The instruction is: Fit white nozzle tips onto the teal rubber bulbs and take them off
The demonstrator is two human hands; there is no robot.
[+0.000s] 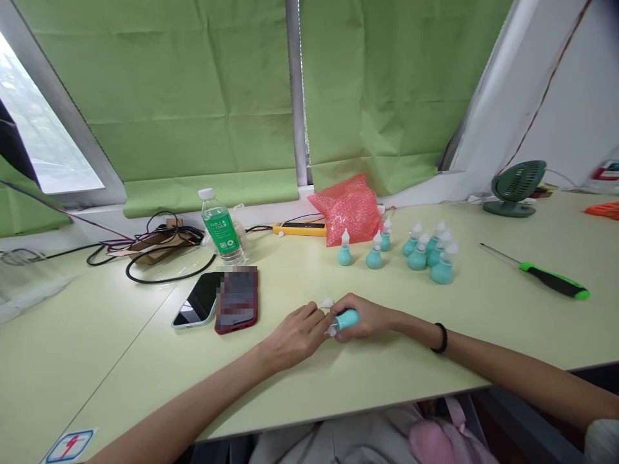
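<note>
Left hand [294, 335] fingers pinch the neck of a teal bottle [347, 319], right hand [362, 316] fingers clasping its body; white cap [327, 302] just beyond.

Single head-worn view, looking forward and down across the table [483, 335] from the person's seat, facing the green blinds [193, 96] and window wall behind it. Both forearms enter from the bottom edge and the hands meet close in, just below frame centre. Wide lens bends the edges; table stretches left and right, no second view to overlap.
</note>
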